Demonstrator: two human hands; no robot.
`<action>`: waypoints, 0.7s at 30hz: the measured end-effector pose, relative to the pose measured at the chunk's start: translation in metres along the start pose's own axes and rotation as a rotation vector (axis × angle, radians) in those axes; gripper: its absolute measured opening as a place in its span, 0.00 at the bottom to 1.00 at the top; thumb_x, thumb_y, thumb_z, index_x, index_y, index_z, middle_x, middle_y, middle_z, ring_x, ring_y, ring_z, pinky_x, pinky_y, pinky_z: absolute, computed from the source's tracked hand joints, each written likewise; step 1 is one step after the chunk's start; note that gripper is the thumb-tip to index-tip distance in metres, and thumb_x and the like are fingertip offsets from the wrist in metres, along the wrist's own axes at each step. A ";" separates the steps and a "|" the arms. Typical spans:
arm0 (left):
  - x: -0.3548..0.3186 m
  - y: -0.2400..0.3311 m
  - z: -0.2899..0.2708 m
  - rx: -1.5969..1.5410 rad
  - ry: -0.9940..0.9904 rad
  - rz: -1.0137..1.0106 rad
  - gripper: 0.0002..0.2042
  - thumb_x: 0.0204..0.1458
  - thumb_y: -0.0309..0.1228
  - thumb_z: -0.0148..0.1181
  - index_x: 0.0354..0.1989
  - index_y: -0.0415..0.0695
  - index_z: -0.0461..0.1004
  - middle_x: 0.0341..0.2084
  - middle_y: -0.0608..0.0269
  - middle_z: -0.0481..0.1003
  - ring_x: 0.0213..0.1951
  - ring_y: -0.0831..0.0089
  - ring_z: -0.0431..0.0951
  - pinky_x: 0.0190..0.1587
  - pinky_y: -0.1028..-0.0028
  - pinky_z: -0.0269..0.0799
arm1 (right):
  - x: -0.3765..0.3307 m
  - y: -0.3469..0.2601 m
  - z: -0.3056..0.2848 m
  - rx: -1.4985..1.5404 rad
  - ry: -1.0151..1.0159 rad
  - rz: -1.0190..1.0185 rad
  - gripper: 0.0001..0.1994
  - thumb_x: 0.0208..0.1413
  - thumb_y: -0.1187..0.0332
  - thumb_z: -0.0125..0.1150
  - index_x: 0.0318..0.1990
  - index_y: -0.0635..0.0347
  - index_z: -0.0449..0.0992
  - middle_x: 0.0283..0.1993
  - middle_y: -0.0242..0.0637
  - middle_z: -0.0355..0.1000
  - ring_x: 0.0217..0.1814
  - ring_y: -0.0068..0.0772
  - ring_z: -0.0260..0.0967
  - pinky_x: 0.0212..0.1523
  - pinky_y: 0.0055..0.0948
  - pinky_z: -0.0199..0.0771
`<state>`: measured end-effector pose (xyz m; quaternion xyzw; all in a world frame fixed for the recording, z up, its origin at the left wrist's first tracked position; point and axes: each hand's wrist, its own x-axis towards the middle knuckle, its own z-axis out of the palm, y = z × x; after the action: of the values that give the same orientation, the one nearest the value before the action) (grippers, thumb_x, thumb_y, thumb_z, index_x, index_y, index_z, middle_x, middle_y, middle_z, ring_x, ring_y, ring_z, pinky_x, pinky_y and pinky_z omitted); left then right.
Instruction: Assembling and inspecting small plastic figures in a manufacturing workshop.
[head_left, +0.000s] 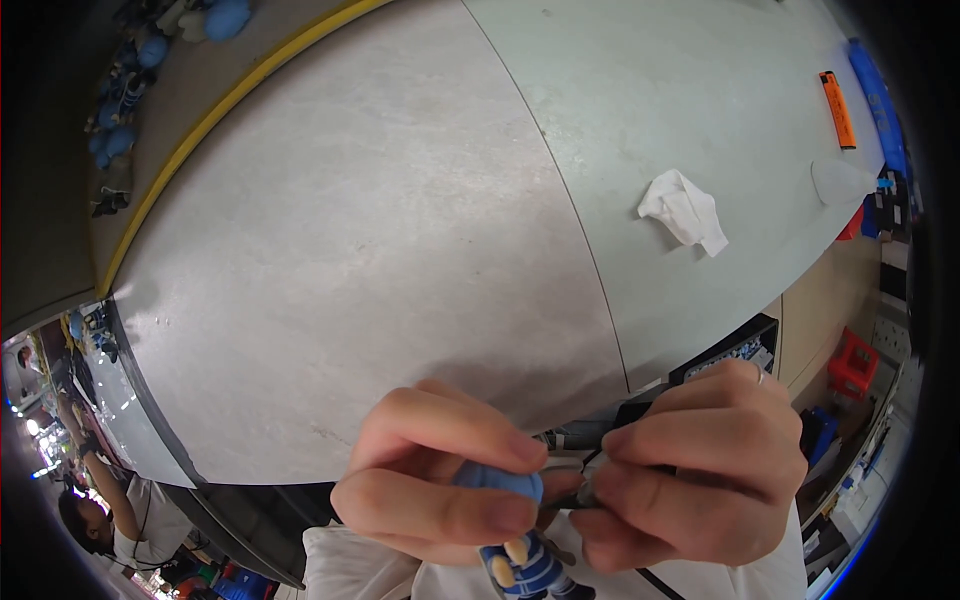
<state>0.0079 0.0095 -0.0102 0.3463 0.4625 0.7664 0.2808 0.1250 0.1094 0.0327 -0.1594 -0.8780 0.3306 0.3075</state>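
Note:
Close in front of me at the lower middle, my left hand [430, 480] is closed around a small toy figure [530, 568] with a light blue cap and blue striped clothes. Its thumb and fingers press on the cap, and the figure's legs hang below them. Beside it my right hand [700, 470] has its fingers curled in a pinch, turned toward the figure. A thin black cord or strip shows by those fingertips, running above and below them. Just what the right fingers hold is mostly hidden. Both hands are above the near edge of the table [360, 250].
A crumpled white tissue [686, 212] lies on the right table half. Further right are an orange strip-shaped object [838, 110] and a long blue item [877, 105]. Blue toys [118, 138] lie beyond a yellow edge [245, 82]. A red stool [853, 362] and another person [140, 525] flank me.

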 end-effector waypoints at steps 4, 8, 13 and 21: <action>0.001 0.003 0.000 -0.011 -0.013 -0.015 0.17 0.31 0.17 0.68 0.29 0.47 0.69 0.29 0.55 0.71 0.24 0.75 0.72 0.23 0.83 0.69 | 0.001 0.001 0.000 0.025 0.000 0.001 0.10 0.36 0.63 0.69 0.21 0.55 0.72 0.24 0.32 0.68 0.17 0.21 0.61 0.16 0.18 0.58; 0.000 -0.001 0.004 -0.043 0.030 0.023 0.17 0.31 0.18 0.69 0.28 0.47 0.69 0.30 0.54 0.70 0.25 0.75 0.72 0.23 0.84 0.69 | 0.001 -0.001 0.003 -0.029 0.022 -0.013 0.11 0.37 0.62 0.69 0.21 0.54 0.72 0.24 0.31 0.68 0.17 0.21 0.61 0.16 0.18 0.58; 0.001 -0.002 0.000 -0.046 -0.009 0.027 0.16 0.32 0.19 0.69 0.28 0.47 0.68 0.30 0.54 0.70 0.25 0.75 0.73 0.24 0.84 0.70 | 0.001 -0.002 0.001 -0.004 0.004 0.018 0.11 0.37 0.62 0.69 0.22 0.54 0.72 0.23 0.31 0.68 0.17 0.21 0.61 0.15 0.17 0.56; 0.001 -0.003 0.004 -0.070 0.021 0.047 0.14 0.35 0.20 0.67 0.26 0.46 0.67 0.29 0.54 0.70 0.25 0.74 0.73 0.24 0.84 0.70 | 0.002 -0.001 0.002 -0.031 0.021 0.017 0.11 0.37 0.62 0.69 0.21 0.54 0.72 0.23 0.31 0.68 0.17 0.20 0.60 0.15 0.17 0.56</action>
<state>0.0101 0.0135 -0.0111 0.3389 0.4298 0.7923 0.2697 0.1223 0.1081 0.0330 -0.1751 -0.8783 0.3181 0.3112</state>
